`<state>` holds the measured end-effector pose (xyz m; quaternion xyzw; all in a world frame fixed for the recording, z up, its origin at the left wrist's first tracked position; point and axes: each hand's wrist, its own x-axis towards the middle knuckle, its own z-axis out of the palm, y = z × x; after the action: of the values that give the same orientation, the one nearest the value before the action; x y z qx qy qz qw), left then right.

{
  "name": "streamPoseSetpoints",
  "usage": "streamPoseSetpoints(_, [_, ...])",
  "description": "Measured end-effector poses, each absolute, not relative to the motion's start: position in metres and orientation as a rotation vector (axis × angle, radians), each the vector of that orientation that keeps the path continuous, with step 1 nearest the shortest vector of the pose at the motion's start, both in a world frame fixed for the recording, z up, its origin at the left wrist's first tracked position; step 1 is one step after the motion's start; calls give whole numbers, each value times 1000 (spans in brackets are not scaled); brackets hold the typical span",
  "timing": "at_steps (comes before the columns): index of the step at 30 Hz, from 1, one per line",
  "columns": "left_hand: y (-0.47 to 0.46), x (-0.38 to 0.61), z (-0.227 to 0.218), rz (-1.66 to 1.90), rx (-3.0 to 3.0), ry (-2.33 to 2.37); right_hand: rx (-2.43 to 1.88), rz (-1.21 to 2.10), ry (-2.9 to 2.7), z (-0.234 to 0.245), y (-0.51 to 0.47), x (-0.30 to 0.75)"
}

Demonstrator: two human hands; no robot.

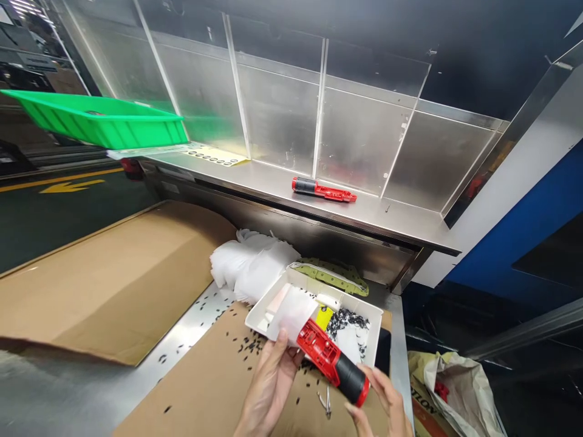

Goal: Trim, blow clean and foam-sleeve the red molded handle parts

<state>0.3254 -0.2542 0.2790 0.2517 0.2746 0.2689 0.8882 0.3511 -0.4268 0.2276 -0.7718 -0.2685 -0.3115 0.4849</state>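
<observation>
A red and black plastic housing [321, 352], like a power-tool shell, is tilted over the near side of a white tray [314, 279]. My right hand [385, 397] grips its black, red-rimmed end between thumb and fingers. At the other end, my left hand [276, 370] pinches a thin white sheet [291, 312] under its thumb, and its fingertips reach the housing's red tip. The sheet partly covers the tray. Inside the tray lie many small black pieces [348, 318] and a yellow label [324, 317]. Metal tweezers [325, 402] rest on the cardboard below the housing.
A similar housing [323, 190] lies on the metal shelf [255, 176]. Left stand a green bin [132, 130] and a large cardboard piece [113, 279]. White sheets [255, 261] and a green perforated strip [334, 276] sit behind the tray. A lined box [455, 388] stands right.
</observation>
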Motion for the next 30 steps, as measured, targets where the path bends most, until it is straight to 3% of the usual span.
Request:
streamPoseSetpoints(16, [-285,305,248,135,647,288,-1939,-820,-954,263,-420,366])
streamPoseSetpoints(30, [-295,293,239,-127,-45,245,-2067,-484,-1092,249,-419,356])
